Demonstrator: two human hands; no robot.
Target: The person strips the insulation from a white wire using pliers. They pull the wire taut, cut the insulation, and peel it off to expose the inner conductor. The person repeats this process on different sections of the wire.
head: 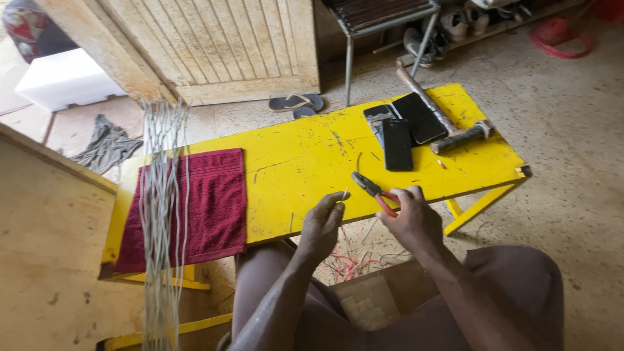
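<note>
Pliers [372, 190] with red handles sit closed in my right hand [411, 218]; my left hand [323, 224] pinches a short wire piece [345, 194] over the front edge of the yellow table [299, 162]. Many long wires [159, 195] on the towel [211, 201] look uncut, so I judge most work remains

Three dark phone screens lie together on a yellow table, beyond and slightly right of the hands: a long black one [397, 144] nearest, a wider black one [419, 117] angled behind it, and a smaller grey-glinting one [377, 116] to their left. All are unlit rectangles.
</note>
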